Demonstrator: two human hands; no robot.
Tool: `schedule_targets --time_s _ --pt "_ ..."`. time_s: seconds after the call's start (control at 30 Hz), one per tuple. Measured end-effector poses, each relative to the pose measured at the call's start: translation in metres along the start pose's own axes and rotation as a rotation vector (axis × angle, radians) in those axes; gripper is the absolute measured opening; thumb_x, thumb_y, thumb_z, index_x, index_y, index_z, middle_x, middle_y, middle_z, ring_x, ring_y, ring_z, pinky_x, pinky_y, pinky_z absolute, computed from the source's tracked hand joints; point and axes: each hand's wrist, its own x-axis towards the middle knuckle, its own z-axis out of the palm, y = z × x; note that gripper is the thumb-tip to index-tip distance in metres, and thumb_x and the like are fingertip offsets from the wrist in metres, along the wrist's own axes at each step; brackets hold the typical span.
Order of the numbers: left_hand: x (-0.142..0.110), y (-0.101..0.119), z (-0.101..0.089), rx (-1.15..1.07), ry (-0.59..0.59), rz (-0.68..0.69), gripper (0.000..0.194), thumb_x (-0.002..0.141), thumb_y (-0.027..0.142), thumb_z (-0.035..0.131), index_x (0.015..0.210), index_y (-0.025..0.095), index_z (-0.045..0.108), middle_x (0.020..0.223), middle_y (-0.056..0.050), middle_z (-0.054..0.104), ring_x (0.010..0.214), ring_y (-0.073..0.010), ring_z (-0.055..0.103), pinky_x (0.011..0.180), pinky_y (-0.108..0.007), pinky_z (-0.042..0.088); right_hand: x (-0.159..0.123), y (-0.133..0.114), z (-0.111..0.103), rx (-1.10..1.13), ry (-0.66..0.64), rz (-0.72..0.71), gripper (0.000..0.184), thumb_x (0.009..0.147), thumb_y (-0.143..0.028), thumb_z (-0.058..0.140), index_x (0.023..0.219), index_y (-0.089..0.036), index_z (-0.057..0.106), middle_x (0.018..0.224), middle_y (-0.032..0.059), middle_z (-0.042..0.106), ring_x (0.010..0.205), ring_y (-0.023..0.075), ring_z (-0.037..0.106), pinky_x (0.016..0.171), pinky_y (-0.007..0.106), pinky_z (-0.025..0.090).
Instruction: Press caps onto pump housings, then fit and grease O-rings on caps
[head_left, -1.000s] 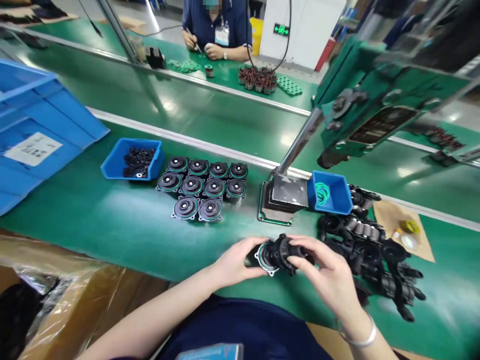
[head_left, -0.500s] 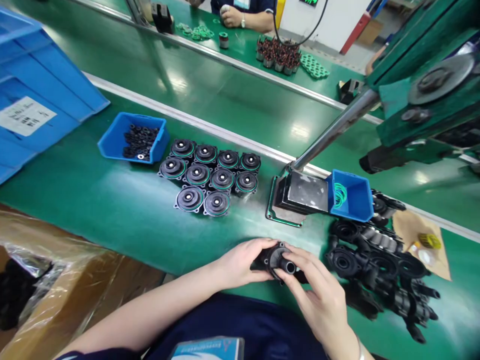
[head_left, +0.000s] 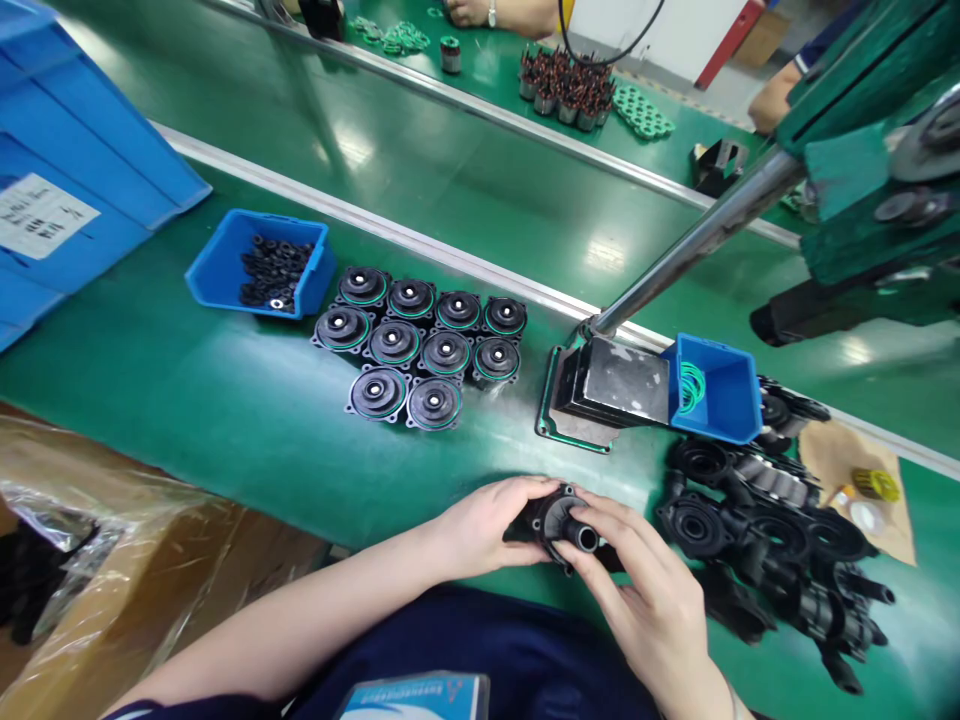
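Close to my body, both hands hold a black pump housing with a short round pipe pointing toward me. My left hand is closed around its left side. On the right, my right hand grips the cover around the pipe with thumb and fingers. The underside of the housing is hidden by my hands. Farther up the bench, several black round pump bodies with green sealing rings sit in rows. Right of my hands lies a heap of black pump covers with pipes.
A blue bin holds small black parts; another blue bin holds green rings. The metal press base and its slanted post stand ahead. A large blue crate is at left. Across the bench, a co-worker's hand shows.
The view has shifted slightly. Both hands keep the same grip on the pump housing. Across the bench, the co-worker's hand now sits at the picture's top edge.
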Motion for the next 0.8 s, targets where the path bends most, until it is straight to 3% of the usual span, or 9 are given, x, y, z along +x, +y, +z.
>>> schedule_targets --time_s 0.23,0.8 --pt "-0.0002 0.0013 -0.0005 -0.005 -0.033 -0.057 0.067 0.083 0.033 0.074 0.140 0.021 0.041 0.140 -0.016 0.057 0.130 -0.0275 0.056 0.109 -0.045 0.048 0.0019 0.0005 0.0009 0.015 0.008 0.014 0.029 0.088 -0.020 0.066 0.116 -0.019 0.061 0.116 0.0084 0.065 0.108 0.0169 0.066 0.097 0.029 0.058" --pt "-0.0029 -0.0030 0.0006 0.023 -0.042 -0.046 0.068 0.084 0.034 0.072 0.141 0.021 0.039 0.141 -0.015 0.056 0.131 -0.0275 0.056 0.109 -0.044 0.048 0.0006 0.0025 -0.0012 0.006 -0.017 -0.009 0.028 0.087 -0.020 0.068 0.114 -0.017 0.061 0.118 0.0093 0.064 0.110 0.0167 0.065 0.098 0.027 0.057"
